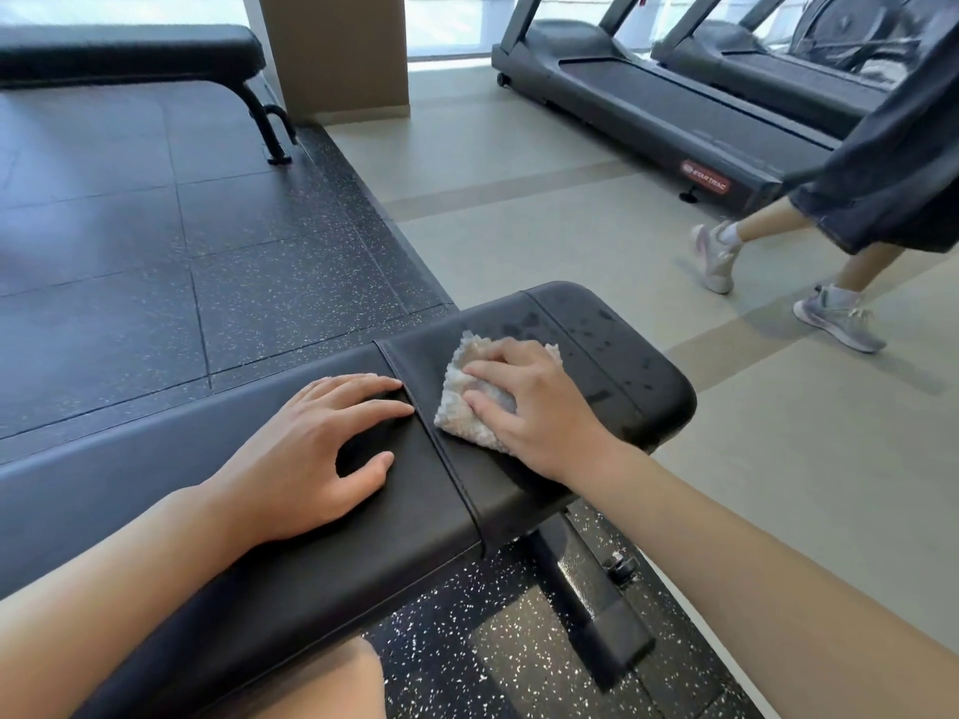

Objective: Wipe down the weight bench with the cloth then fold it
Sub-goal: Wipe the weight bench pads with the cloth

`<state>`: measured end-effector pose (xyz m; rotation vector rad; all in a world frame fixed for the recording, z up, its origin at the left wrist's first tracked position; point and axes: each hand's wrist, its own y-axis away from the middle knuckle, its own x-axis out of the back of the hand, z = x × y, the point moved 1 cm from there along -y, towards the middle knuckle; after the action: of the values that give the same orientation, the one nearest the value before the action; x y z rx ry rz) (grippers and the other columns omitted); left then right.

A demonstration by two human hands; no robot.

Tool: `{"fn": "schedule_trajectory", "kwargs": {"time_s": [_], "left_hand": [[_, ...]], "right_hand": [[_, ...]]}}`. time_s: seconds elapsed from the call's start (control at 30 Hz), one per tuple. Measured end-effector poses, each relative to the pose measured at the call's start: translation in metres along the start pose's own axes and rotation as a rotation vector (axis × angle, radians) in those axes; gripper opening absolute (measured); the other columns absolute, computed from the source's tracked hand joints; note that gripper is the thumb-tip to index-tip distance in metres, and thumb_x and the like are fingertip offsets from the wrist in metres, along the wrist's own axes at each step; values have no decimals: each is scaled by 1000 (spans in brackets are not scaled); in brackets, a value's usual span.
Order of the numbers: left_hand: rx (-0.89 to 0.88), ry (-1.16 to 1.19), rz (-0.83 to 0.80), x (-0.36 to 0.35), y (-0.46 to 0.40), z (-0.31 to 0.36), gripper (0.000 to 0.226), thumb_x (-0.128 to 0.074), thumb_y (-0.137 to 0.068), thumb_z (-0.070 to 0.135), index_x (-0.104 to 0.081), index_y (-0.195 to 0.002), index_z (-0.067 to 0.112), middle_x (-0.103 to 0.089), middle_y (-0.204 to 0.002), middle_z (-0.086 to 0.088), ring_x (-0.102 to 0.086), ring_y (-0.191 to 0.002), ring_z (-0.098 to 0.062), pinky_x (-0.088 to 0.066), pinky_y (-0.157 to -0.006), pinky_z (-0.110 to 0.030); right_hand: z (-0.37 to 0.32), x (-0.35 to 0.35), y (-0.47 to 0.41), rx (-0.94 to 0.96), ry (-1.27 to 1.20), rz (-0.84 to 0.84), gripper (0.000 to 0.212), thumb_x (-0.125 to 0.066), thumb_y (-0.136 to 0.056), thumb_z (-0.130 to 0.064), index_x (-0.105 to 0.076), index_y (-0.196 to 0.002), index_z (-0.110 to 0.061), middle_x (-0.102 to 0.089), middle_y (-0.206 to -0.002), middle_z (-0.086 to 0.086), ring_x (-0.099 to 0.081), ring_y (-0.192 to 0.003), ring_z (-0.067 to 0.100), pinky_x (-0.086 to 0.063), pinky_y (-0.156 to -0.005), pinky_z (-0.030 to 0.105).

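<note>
cloth (480,407) soft, limp, light; right hand (529,402) presses it flat-fingered on wet weight bench (622,355), left hand (316,448) flat, bracing; grab a corner.

Head view. Black padded weight bench (643,376) crossing the frame, droplets visible on its end section. Right hand (524,402) lies on a crumpled beige cloth (467,407), pressing it to the pad just past a seam. Left hand (311,448) rests flat on the pad beside the seam, fingers spread. Background: second bench (129,54) upper left, two treadmills (648,96) upper right, and a passer-by's legs in pale sneakers (835,324) on the beige floor (571,241).
</note>
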<state>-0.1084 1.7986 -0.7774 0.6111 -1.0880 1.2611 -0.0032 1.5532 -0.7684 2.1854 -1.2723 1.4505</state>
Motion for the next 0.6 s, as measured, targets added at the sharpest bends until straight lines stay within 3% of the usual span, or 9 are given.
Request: {"fn": "schedule_trajectory", "kwargs": {"time_s": [0.17, 0.27, 0.37, 0.5, 0.6], "left_hand": [[-5, 22, 2, -1, -11, 8, 46, -54, -91, 48, -63, -135, 38, -52, -148, 21, -45, -140, -4, -36, -120, -36], [0, 10, 20, -2, -19, 13, 40, -58, -90, 42, -68, -128, 36, -57, -142, 17, -50, -135, -9, -39, -117, -39], [11, 27, 64, -6, -16, 15, 37, -62, -89, 36, -70, -125, 34, -59, -139, 18, -51, -133, -9, -39, -117, -40], [38, 55, 125, -9, -13, 17, 36, -63, -89, 31, -72, -123, 30, -61, -138, 16, -53, -132, -9, -38, -118, -33], [62, 53, 164, -9, -13, 17, 35, -64, -86, 25, -74, -119, 23, -65, -131, 11, -56, -127, -11, -35, -115, -21]], "right_hand": [[2, 11, 52, 71, -56, 3, 27, -67, -97, -30, -73, -123, -23, -61, -122, -16, -52, -118, 9, -35, -107, 18], [13, 14, 38, 72, -64, -1, 21, -69, -95, -23, -77, -115, -22, -65, -116, -13, -57, -113, 12, -41, -103, 24], [37, 19, -12, -64, 7, 69, 19, -70, -95, -16, -79, -111, -17, -68, -114, 0, -60, -111, 22, -45, -100, 37], [51, 13, -71, -233, 55, 134, 24, -64, -100, -20, -77, -118, -14, -67, -118, 4, -55, -119, 25, -37, -100, 27], [21, -4, -73, -178, 34, 107, 22, -64, -97, -15, -79, -113, -13, -68, -116, 6, -56, -117, 28, -38, -100, 29]]}}
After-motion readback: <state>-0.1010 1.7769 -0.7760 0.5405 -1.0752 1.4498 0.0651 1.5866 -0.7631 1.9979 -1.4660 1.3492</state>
